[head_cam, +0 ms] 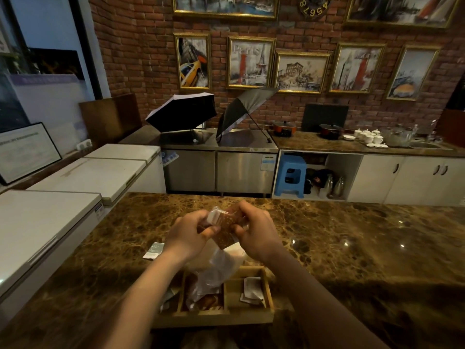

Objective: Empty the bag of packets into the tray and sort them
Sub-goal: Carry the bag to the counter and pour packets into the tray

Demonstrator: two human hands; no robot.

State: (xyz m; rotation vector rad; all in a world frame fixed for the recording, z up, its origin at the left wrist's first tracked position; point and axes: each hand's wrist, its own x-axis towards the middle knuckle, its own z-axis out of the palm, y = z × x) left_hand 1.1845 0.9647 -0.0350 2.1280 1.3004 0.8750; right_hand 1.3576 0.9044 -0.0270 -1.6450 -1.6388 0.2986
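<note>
The brown marble counter (pixel 352 248) lies bare to the right. Near its front edge sits the wooden tray (pixel 268 293), brown and white packets in its compartments. Above it, the left hand (pixel 187 235) and right hand (pixel 254 233) pinch the clear bag (pixel 221 263), fingers closed on brown packets (pixel 225 229); no print legible. A white packet (pixel 154 250) lies left.

Two bare hands hold a clear plastic bag above a wooden tray on a brown marbled desk.

At centre frame the left hand (pixel 187 234) and right hand (pixel 254 234) each close a grip on the thin clear plastic bag (pixel 221 263), with a brown speckled packet (pixel 226 230) pinched between them; the bag's loose end hangs into the compartmented wooden tray (pixel 251 317) at lower centre. White paper packets (pixel 251 290) lie in the tray's right compartment and brown packets (pixel 207 302) in the middle one. A silver-white packet (pixel 154 250) lies on the brown marbled desk (pixel 352 248), left of the hands.
</note>
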